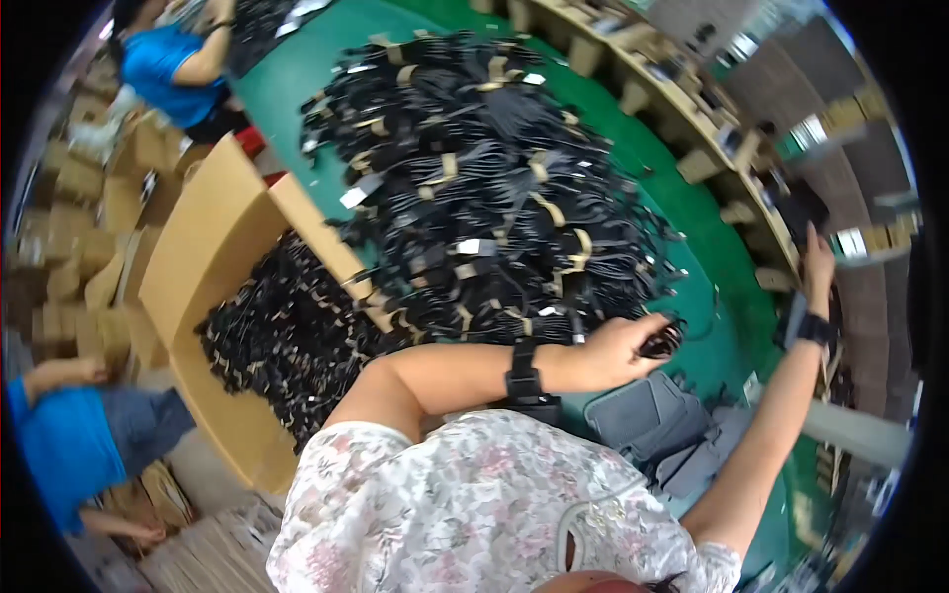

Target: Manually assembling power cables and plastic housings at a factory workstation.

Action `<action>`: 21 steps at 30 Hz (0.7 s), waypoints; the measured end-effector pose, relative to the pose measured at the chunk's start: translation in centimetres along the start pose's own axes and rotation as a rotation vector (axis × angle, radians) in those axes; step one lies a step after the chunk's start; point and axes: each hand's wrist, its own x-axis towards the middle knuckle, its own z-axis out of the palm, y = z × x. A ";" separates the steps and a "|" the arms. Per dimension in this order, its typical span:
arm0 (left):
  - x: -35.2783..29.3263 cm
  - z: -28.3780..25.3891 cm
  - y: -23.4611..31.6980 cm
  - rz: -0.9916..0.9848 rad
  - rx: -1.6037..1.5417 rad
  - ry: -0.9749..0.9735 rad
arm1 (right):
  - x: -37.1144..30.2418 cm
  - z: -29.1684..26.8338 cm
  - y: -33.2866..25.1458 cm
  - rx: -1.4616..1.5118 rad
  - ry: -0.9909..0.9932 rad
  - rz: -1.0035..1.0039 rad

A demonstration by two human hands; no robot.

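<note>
My left hand (625, 353) is closed round a small coiled black cable (664, 339), above the near right edge of a large pile of bundled black cables (494, 168). Stretched out to the right, my right hand (818, 265) is at the shelf along the table's far side. Its fingertips meet a flat dark piece (801, 210); what kind of thing it is, I cannot make out. Close below my left forearm lie several grey cases (647, 410). Both wrists wear black bands.
A big open cardboard box (203, 267) full of small black cable pieces (287, 336) stands at the left, against the green table (707, 272). A wooden shelf (682, 114) with dividers curves along the right. Two people in blue shirts (173, 74) are on the left, among stacked cartons (74, 257).
</note>
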 end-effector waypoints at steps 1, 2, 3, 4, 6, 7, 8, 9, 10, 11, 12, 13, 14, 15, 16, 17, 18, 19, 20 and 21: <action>0.0 0.2 -0.4 0.080 0.040 0.015 | 0.7 -0.8 1.7 -0.086 0.034 -0.063; -0.3 0.0 -0.9 0.086 0.054 0.039 | 1.3 -1.4 3.5 -0.190 0.021 -0.135; -0.3 -0.1 -1.1 0.100 0.076 0.040 | 1.5 -1.3 3.5 -0.294 0.011 -0.203; -0.2 0.0 -1.2 0.120 0.089 0.026 | 1.5 -1.0 2.7 -0.290 0.017 -0.212; -0.1 0.1 -0.6 0.155 0.090 -0.023 | -0.6 -0.5 -0.5 -0.817 0.020 -0.289; -0.2 -0.2 -0.1 0.060 0.041 -0.022 | -2.1 -0.6 -2.2 -1.088 0.022 -0.300; 0.0 -0.1 0.4 -0.034 -0.014 -0.050 | -3.8 -0.9 -4.6 -1.102 -0.032 -0.262; 0.1 0.2 -0.4 0.054 0.084 0.032 | -5.8 -1.0 -7.3 -1.151 0.111 -0.274; 0.3 0.5 -1.3 0.150 0.161 0.089 | -7.0 -0.7 -8.2 -1.346 0.299 -0.445; 0.4 -0.4 0.5 0.039 0.198 0.010 | -9.5 0.1 -10.8 -0.825 0.386 -0.442; 0.1 -0.4 -0.1 0.001 0.128 0.046 | -11.0 1.2 -14.0 -0.723 0.279 -0.289; 1.0 0.5 -0.7 0.065 0.155 0.004 | -12.5 0.6 -12.8 -0.539 0.323 -0.481; 1.0 0.1 0.2 0.081 0.305 0.016 | -15.3 1.1 -15.5 -0.711 0.193 -0.624; 1.0 0.9 -0.3 -0.002 0.250 -0.010 | -16.5 2.4 -14.5 -0.365 0.343 -0.964; 1.0 0.9 0.1 -0.089 0.302 -0.025 | -20.3 1.6 -16.9 -0.132 0.015 -0.746; 0.8 1.4 0.3 -0.142 0.291 -0.025 | -23.9 0.7 -18.3 0.361 -0.177 -0.603; 0.9 1.1 -0.3 -0.099 0.448 -0.122 | -26.8 0.0 -18.7 0.457 -0.280 -0.580; 0.8 -2.1 -4.1 0.117 0.847 -0.183 | -29.3 -0.8 -20.0 0.281 -0.466 -0.460; 1.0 -5.0 -7.7 0.373 1.227 -0.207 | -31.6 1.2 -20.5 0.051 -0.349 -0.527; 1.9 -4.5 -7.8 0.347 1.321 -0.309 | -33.9 3.5 -20.9 -0.076 -0.131 -0.244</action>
